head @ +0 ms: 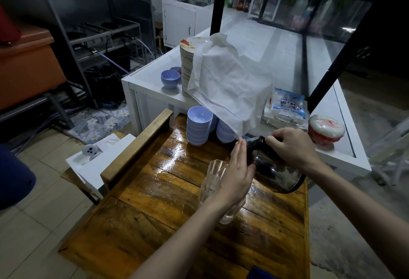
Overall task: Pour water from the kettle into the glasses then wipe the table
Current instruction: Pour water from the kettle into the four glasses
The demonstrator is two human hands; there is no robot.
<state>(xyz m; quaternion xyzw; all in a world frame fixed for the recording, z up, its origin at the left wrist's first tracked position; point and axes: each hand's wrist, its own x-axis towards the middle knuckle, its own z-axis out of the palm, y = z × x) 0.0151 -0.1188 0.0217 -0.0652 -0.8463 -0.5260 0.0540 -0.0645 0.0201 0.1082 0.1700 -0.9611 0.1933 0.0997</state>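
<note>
A shiny steel kettle is tilted to the left above the wet wooden table. My right hand grips its black handle from above. My left hand lies flat with straight fingers against the kettle's left side. A clear glass stands on the table just left of my left hand; a second glass shows partly under my left wrist. Whether water is flowing I cannot tell; the spout is hidden by my left hand.
Two stacks of lilac bowls stand at the table's far end. On the white counter behind are a tall plate stack draped with a white cloth, more bowls, a plastic bag pack and a red-white bundle.
</note>
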